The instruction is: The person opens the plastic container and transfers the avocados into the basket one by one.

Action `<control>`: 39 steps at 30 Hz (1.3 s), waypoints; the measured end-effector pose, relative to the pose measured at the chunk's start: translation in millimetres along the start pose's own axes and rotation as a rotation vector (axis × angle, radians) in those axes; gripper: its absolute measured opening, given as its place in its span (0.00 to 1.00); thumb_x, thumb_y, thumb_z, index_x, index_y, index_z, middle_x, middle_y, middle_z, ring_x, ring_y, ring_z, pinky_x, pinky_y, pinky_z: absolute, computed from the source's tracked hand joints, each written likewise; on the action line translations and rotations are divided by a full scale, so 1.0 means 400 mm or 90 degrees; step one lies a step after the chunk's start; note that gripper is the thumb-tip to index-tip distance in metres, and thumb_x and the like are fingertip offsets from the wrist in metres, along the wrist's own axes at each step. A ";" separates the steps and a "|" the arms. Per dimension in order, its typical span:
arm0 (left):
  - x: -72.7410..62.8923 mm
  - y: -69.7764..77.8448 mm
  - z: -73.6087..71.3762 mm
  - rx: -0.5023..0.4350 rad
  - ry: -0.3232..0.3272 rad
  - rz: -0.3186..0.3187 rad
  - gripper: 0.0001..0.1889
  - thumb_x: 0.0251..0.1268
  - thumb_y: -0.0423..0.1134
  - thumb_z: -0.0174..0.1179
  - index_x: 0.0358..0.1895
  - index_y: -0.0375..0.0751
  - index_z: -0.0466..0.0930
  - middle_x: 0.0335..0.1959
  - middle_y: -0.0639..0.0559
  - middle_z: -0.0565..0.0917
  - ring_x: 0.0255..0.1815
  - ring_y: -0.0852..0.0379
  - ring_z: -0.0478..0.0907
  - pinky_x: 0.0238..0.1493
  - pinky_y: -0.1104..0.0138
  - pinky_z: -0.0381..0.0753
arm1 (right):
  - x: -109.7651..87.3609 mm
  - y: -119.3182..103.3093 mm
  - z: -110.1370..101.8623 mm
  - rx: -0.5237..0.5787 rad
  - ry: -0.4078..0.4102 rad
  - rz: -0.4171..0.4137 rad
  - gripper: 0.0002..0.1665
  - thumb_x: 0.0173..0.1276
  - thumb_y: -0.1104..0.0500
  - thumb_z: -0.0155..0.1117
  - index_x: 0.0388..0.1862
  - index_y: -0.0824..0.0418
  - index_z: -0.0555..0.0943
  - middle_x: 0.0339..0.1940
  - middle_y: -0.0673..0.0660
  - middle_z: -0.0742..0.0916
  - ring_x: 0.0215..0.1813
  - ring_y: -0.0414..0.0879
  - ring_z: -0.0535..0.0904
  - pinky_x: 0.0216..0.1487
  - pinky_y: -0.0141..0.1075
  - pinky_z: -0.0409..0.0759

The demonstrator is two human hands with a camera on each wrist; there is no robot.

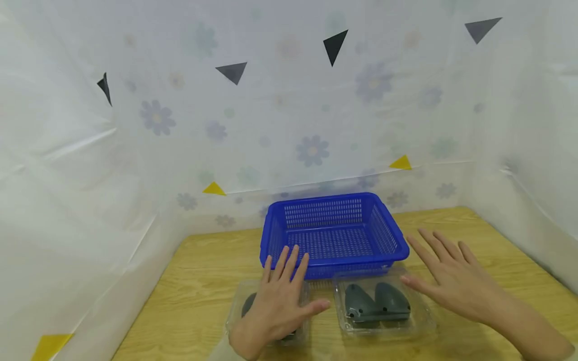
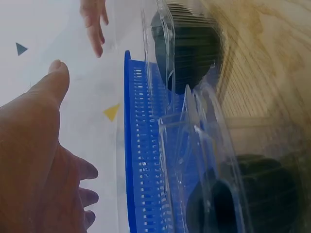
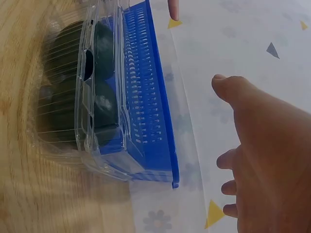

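My left hand [image 1: 275,301] hovers palm down over the left clear plastic clamshell box [image 1: 237,301], fingers spread, with nothing held. That hand hides most of the box, and dark green shapes show at its edges. To the right sits a second clear plastic clamshell box [image 1: 417,326] with two dark green, rounded, tapering things [image 1: 359,303] inside; their kind I cannot tell. Beside its right end my right hand [image 1: 456,278] is held in the air, fingers extended and holding nothing. In the right wrist view, the thumb and fingers stand apart from the box.
Behind both boxes stands a blue perforated plastic basket [image 1: 334,263], with no contents visible. All of it rests on a wood-grain table [image 1: 189,291]. White flowered sheeting [image 1: 280,125] with black, grey and yellow triangles encloses the back and sides.
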State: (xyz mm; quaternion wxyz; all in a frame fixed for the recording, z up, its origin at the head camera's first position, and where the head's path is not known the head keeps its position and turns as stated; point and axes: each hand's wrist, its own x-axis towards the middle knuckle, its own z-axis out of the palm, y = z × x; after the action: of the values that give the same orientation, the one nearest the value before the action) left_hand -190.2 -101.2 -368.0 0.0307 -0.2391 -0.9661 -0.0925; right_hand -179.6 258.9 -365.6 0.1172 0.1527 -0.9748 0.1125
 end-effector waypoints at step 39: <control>0.060 0.135 0.109 0.068 0.179 0.276 0.25 0.74 0.59 0.52 0.66 0.50 0.71 0.64 0.50 0.76 0.69 0.51 0.71 0.69 0.62 0.73 | -0.070 0.076 0.135 0.464 -0.056 0.133 0.24 0.80 0.55 0.50 0.64 0.73 0.70 0.49 0.63 0.83 0.37 0.35 0.82 0.34 0.34 0.85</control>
State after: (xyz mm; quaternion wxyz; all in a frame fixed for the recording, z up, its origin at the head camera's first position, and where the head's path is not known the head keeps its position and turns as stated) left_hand -186.8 -35.0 -399.6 0.1960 -0.4232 -0.8822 -0.0650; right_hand -174.2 280.8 -429.7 0.0015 0.0888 -0.8852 0.4567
